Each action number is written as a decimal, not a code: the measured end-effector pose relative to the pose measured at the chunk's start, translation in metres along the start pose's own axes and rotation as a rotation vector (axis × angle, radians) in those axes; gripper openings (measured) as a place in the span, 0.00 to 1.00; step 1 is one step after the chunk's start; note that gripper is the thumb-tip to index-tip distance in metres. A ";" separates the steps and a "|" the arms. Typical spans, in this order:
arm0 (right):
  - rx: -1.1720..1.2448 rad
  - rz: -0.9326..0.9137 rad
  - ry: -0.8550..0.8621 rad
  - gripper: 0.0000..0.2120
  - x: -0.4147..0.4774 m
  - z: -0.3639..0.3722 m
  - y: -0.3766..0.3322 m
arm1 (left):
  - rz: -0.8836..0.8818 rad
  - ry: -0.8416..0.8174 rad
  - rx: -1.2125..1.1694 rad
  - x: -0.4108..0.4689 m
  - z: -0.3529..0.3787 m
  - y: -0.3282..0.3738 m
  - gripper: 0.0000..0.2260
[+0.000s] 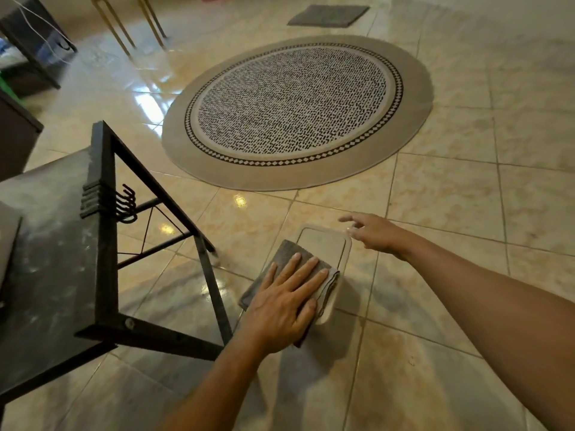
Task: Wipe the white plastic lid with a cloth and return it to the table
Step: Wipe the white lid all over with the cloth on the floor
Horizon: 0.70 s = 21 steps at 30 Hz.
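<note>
Two bare forearms enter from the bottom of the frame, one from the lower centre and one from the lower right edge, and no sleeve covers either as far as the picture shows. The left hand [284,301] and the right hand [375,233] are both ungloved. The fingernails are short, plain and unpainted.

No text, label, brand, number or sign can be read on anything here.
</note>
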State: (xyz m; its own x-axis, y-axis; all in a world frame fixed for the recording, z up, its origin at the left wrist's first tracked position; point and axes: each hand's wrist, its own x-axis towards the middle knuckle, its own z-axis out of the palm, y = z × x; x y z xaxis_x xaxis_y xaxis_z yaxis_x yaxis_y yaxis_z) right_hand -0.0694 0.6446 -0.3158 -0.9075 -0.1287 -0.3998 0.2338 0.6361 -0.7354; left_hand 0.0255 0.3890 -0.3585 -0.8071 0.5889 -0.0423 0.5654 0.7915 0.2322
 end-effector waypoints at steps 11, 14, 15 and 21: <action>0.030 -0.011 -0.040 0.18 -0.002 0.007 -0.002 | -0.273 -0.008 0.074 0.008 0.001 0.028 0.28; 0.191 0.209 -0.257 0.24 -0.011 -0.003 -0.005 | -0.390 0.008 0.050 0.021 0.000 0.043 0.34; 0.176 0.270 -0.362 0.25 -0.015 -0.006 -0.006 | -0.399 0.013 0.044 0.024 -0.002 0.044 0.35; 0.107 0.038 -0.328 0.32 -0.013 -0.002 -0.002 | -0.268 0.034 0.039 0.028 -0.008 0.030 0.31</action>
State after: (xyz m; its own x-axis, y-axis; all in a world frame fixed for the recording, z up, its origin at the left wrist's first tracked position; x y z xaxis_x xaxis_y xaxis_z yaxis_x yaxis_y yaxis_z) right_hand -0.0592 0.6467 -0.3077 -0.7410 -0.3554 -0.5698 0.3163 0.5638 -0.7630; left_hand 0.0187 0.4276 -0.3455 -0.9336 0.3524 -0.0648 0.3365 0.9244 0.1794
